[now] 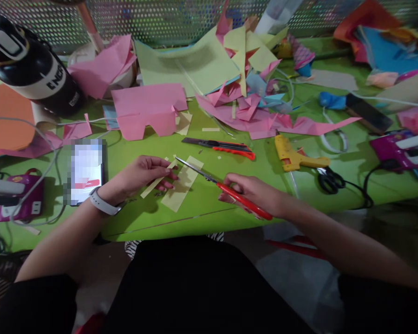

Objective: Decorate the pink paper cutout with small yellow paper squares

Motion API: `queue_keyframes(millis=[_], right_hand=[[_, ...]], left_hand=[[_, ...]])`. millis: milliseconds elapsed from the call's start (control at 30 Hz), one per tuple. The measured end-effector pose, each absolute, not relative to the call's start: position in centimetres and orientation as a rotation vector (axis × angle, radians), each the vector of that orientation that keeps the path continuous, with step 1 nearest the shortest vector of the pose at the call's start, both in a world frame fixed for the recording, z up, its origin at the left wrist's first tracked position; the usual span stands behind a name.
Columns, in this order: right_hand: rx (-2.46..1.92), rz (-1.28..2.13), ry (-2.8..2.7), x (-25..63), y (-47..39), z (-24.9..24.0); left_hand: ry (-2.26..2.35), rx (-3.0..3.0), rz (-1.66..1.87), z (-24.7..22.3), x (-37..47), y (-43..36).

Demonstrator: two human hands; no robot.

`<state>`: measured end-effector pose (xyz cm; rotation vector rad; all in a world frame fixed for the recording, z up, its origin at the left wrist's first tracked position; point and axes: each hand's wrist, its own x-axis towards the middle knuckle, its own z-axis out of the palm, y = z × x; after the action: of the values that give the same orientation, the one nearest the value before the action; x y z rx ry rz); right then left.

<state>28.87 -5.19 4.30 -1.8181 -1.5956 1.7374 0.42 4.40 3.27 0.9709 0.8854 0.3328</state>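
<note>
i see a smartphone (87,174) left of the left hand (143,175), perhaps for easy glancing; that hand pinches a narrow pale-yellow paper strip (148,189), probably to steady it; a wider strip (181,186) lies just right on the green table (195,221); beyond, a utility knife (218,147) rests, parked aside as i judge it remotely; the right hand (254,189) grips red-handled scissors (227,189), tips near the pinched strip

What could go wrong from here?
The scissors in the right hand point toward the left hand, so a slip might nick its fingers. The narrow paper strip in the left hand leaves little margin, so any cut could go crooked. The cutter knife lies just beyond the scissors and might get knocked.
</note>
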Motion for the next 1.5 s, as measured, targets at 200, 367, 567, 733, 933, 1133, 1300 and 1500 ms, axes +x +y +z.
queue_keyframes(millis=[200,367,567,733,933,1133,1300,1500], right_hand=[[-1.757,1.835,-1.576,28.7,-5.1,5.3],[-1.545,1.878,-1.557,29.5,-5.6,4.9],[-1.460,1.924,-1.582,29.8,-5.6,4.5],[-1.501,1.967,-1.537,28.9,-5.4,5.2],[-1.547,1.899,-1.675,28.5,-5.3,5.1],[-1.525,1.785,-1.786,28.1,-5.0,5.4],[-1.576,1.650,-1.868,27.7,-5.0,5.7],[-1.645,1.622,-1.834,27.7,-5.2,5.0]], left_hand=[[0.920,0.972,0.375,3.7,0.3,4.7],[0.946,0.941,0.592,4.5,0.4,4.9],[0.904,0.957,0.725,4.8,-0.1,5.3],[0.863,0.966,0.508,4.3,0.2,4.8],[0.837,0.925,0.474,4.0,0.4,4.4],[0.841,0.947,0.439,3.7,0.4,4.4],[0.804,0.919,0.450,3.1,0.4,4.3],[0.823,0.893,0.455,3.0,0.4,4.3]])
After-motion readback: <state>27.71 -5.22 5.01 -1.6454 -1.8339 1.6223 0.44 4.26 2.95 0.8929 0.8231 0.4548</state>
